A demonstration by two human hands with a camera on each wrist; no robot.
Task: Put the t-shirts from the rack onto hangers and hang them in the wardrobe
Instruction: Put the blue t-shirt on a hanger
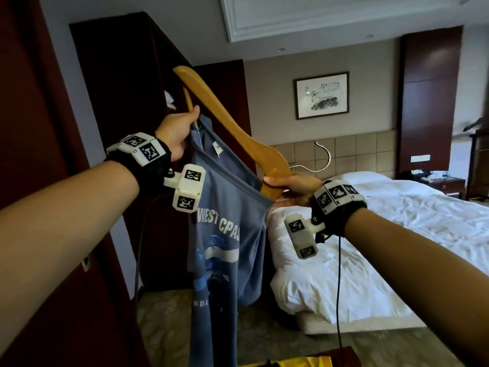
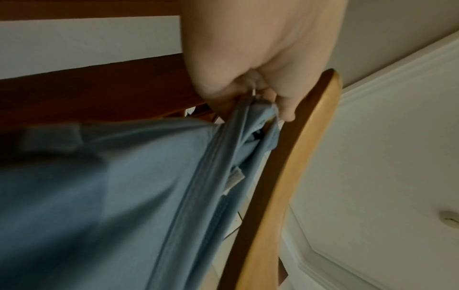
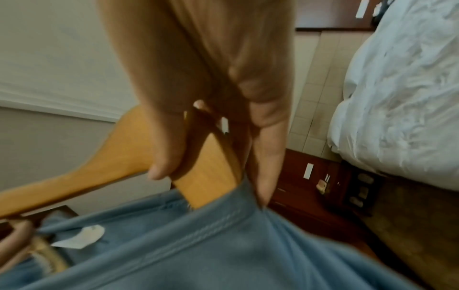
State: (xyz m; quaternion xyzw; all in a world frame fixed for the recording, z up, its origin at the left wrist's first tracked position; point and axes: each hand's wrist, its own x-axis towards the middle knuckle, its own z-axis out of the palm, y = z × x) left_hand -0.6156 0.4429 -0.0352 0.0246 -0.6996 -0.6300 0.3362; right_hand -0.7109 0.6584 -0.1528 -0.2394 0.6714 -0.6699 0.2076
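- Left hand [image 1: 176,129] is raised in front of the dark wardrobe [image 1: 127,102], its fingers curled tight and pinching one end of the collar of the blue t-shirt [image 1: 225,234]; in the left wrist view the bunched collar hem runs straight up into the closed fingers [image 2: 285,109].
- Right hand [image 1: 296,185] is lower and nearer the bed [image 1: 397,234], with its thumb pressed on the face of the wooden hanger [image 1: 238,128] near the hanger's middle.
- From the right wrist view, a straight finger [image 3: 267,157] of that hand lies along the shirt's collar edge [image 3: 198,225], stretching the neck opening.
- One arm of the hanger dips into the neck opening beside the right hand; the other arm slants up and away, past the left hand, outside the cloth.
- Its metal hook [image 1: 321,157] points toward the bed's padded headboard [image 1: 357,147].
- Below the two hands the t-shirt hangs free, white lettering and a printed picture on its front and a white label [image 1: 216,149] inside the collar.
- Something yellow [image 1: 291,362] shows at the bottom edge of the head view; what it is cannot be told.
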